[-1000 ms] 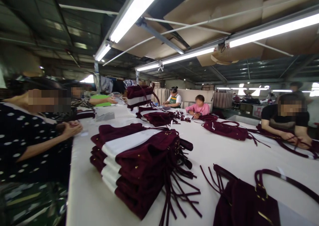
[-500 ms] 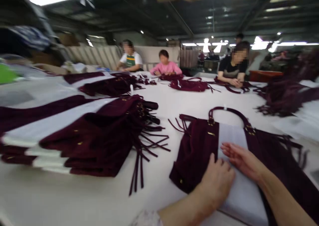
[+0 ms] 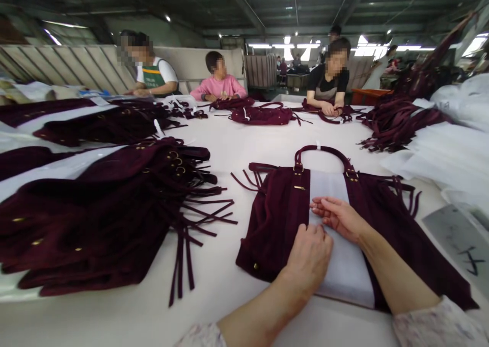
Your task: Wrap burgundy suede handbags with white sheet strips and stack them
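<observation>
A dark maroon handbag [image 3: 275, 219] lies flat before me, its looped handle pointing away and tassels at both upper sides. A white strip [image 3: 328, 184] runs down its middle. My left hand [image 3: 311, 252] rests on the strip's left edge, fingers curled and their tips largely hidden. Just above it, my right hand [image 3: 342, 217] hovers over the strip with thumb and fingers drawn together in a pinch. Anything between the fingers of either hand is too small or hidden to make out.
Stacked maroon bags [image 3: 95, 209] with tassels lie at left, more bags [image 3: 110, 120] behind them. Maroon straps [image 3: 401, 125] and white sheeting [image 3: 451, 158] are piled at right. A grey marked sheet [image 3: 458, 240] lies beside the handbag. Several people sit across the table.
My right hand's fingers have gone from stretched out to drawn together. The left hand stays on the strip's edge. The view has shifted, so the handbag appears farther left and higher.
</observation>
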A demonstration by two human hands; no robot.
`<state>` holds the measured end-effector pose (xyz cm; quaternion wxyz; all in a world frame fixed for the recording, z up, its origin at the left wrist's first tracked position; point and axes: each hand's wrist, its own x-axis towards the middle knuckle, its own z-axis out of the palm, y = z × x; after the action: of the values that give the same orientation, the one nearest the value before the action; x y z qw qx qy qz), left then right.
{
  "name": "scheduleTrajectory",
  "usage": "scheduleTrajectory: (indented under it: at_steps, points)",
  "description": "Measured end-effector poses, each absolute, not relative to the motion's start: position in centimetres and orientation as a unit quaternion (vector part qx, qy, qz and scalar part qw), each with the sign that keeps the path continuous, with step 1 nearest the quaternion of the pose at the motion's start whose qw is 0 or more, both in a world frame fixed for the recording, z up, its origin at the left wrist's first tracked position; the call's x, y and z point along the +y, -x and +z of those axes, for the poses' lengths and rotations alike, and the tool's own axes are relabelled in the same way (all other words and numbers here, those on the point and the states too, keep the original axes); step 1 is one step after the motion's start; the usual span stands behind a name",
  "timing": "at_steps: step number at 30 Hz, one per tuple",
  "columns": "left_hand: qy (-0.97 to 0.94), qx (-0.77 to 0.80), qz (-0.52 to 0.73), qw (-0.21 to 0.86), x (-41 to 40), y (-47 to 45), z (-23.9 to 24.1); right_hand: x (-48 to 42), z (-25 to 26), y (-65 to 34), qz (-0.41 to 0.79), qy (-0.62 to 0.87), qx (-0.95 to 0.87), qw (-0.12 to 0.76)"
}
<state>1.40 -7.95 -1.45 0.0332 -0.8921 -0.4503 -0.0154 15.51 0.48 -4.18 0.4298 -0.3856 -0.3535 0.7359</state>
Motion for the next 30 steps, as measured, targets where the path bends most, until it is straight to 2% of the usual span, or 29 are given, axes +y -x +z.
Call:
scheduleTrajectory:
  at_steps: [14,24,27,30]
  points:
    - [0.908,-0.408,-0.099,-0.006,-6.5,-0.4,-1.6,1.0,-4.5,-14.8,0.681,0.423,-0.422,0.424]
    - [0.908,-0.407,-0.097,-0.014,-6.2,-0.2,-1.2,1.1,-4.9,-14.7,0.659,0.429,-0.454,0.419]
    - [0.908,-0.411,-0.077,-0.016,-6.1,-0.2,-1.0,1.4,-4.7,-14.3,0.594,0.466,-0.508,0.414]
    - [0.907,-0.413,-0.073,-0.026,-6.2,-0.2,-1.0,2.3,-4.9,-13.6,0.435,0.524,-0.610,0.404]
